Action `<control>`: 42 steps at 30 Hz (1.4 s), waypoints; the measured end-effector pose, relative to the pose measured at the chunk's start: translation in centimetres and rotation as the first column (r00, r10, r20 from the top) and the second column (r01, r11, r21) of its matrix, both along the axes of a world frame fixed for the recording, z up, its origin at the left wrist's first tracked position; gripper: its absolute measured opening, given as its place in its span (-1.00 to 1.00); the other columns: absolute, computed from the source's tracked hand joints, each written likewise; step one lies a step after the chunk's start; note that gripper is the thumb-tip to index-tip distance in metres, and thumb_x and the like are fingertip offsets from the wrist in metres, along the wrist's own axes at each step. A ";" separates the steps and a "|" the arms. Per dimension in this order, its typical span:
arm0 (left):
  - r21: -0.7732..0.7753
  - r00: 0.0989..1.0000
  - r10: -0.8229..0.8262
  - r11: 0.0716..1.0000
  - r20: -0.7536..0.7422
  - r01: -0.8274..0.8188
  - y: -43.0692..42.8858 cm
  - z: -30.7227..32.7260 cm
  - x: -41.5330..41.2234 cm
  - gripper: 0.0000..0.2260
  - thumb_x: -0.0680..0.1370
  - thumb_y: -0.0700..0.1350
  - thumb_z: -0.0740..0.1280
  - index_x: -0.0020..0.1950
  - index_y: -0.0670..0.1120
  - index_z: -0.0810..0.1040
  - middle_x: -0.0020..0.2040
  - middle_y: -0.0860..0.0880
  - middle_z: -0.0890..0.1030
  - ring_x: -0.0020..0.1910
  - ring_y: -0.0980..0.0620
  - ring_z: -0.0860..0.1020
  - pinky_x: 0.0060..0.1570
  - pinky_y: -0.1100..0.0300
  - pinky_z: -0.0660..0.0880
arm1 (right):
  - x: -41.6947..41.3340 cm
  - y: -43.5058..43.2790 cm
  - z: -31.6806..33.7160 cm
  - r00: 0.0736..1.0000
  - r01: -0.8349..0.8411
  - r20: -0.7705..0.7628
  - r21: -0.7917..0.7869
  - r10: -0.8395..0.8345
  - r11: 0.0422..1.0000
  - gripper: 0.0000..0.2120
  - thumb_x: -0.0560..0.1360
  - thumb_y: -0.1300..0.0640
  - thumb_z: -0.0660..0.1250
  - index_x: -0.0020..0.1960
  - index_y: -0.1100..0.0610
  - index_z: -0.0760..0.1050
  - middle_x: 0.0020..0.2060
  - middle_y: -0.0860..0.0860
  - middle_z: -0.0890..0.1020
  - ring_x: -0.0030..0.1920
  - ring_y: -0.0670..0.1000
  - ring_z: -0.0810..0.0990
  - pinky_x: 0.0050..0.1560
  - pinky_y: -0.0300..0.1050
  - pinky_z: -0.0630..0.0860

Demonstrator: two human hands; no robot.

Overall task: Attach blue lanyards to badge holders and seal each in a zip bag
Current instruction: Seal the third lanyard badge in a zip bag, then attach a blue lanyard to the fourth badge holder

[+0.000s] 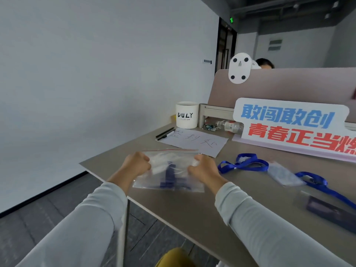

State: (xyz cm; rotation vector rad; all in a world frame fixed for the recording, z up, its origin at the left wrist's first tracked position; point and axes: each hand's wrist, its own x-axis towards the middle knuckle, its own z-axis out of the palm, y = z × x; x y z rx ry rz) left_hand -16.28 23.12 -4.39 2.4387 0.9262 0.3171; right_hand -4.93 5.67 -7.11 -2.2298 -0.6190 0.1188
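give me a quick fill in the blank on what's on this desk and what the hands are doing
1. Both hands, left hand and right hand, grip a clear ____ bag.
2. The white mug reads ____.
3. The loose lanyard on the table is ____ in colour.

Missing words: zip; DULY; blue

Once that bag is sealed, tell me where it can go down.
Bare desk lies between the sleeves, under the zip bag both hands hold. A smaller patch lies between paper and lanyard. The right side is crowded with lanyards and holders.
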 end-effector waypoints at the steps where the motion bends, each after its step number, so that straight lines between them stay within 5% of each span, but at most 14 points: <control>1: 0.031 0.999 -0.009 0.999 -0.044 0.011 -0.1 -0.3 0.0 -0.77 0.46 -0.24 0.31 0.09 -0.19 0.62 0.13 -0.14 0.59 0.09 -0.14 0.54 0.06 0.15 0.47 | 0.1 0.1 -0.5 1.000 -0.001 0.004 -0.023 0.001 1.000 -0.52 0.47 0.14 0.30 0.38 0.13 0.36 0.23 0.10 0.52 0.19 0.10 0.48 0.10 -0.10 0.49; 4: 0.100 0.996 0.011 0.995 -0.085 -0.002 -0.1 -0.9 0.0 -0.81 0.44 -0.15 0.29 -0.01 -0.08 0.65 0.10 -0.09 0.60 0.09 -0.12 0.51 0.16 0.08 0.43 | 0.3 0.0 -1.1 0.999 -0.020 0.026 -0.044 0.021 0.999 -0.58 0.51 0.06 0.25 0.34 0.12 0.41 0.24 0.08 0.52 0.30 0.12 0.38 0.24 -0.08 0.40; 9: 0.230 0.996 0.087 0.969 0.028 -0.091 -1.1 -0.1 -0.1 -0.71 0.49 -0.08 0.28 0.21 0.05 0.52 0.31 -0.07 0.39 0.30 -0.14 0.29 0.21 0.03 0.34 | 0.8 -0.5 -0.6 0.997 -0.011 0.076 0.083 0.005 0.996 -0.66 0.52 -0.03 0.24 0.23 0.09 0.49 0.26 0.04 0.50 0.30 0.08 0.39 0.31 0.02 0.35; 16: 0.350 0.974 -0.143 0.934 0.176 0.073 -5.6 1.2 1.7 -0.71 0.51 -0.09 0.26 0.23 -0.01 0.50 0.29 -0.03 0.43 0.28 -0.08 0.34 0.20 0.07 0.33 | 0.8 -3.8 0.3 0.988 -0.048 0.155 0.146 0.025 0.988 -0.77 0.54 0.06 0.26 0.18 0.07 0.49 0.15 -0.03 0.54 0.06 -0.08 0.49 -0.02 -0.24 0.38; 22: 0.479 0.903 -0.379 0.843 0.204 0.245 -11.6 0.1 5.3 -0.74 0.52 -0.08 0.25 0.20 0.00 0.51 0.20 0.02 0.50 0.19 0.01 0.42 0.14 0.14 0.35 | 1.8 -10.6 0.3 0.957 0.070 0.278 0.043 -0.079 0.997 -0.83 0.55 0.11 0.24 0.12 0.09 0.49 -0.07 -0.02 0.62 -0.09 -0.05 0.59 -0.08 -0.17 0.57; 34: 0.407 0.658 -0.748 0.630 0.089 0.661 -25.1 -3.0 12.5 -0.72 0.51 -0.11 0.30 0.22 -0.03 0.50 0.25 0.02 0.47 0.21 0.04 0.43 0.12 0.15 0.43 | 3.5 -26.7 -0.3 0.850 0.436 0.392 -0.147 -0.353 0.888 -0.79 0.57 0.09 0.17 0.16 0.03 0.49 0.01 0.00 0.62 -0.09 0.01 0.59 -0.09 -0.14 0.54; 42: 0.337 0.346 -0.935 0.301 -0.080 0.892 -31.2 -3.7 14.4 -0.64 0.59 0.01 0.18 0.38 0.00 0.37 0.44 0.04 0.31 0.39 0.06 0.28 0.34 0.15 0.23 | 3.8 -34.4 -1.2 0.831 0.514 0.360 -0.200 -0.425 0.834 -0.77 0.51 0.02 0.30 0.13 0.07 0.53 0.01 -0.03 0.61 -0.01 -0.01 0.58 -0.03 -0.16 0.50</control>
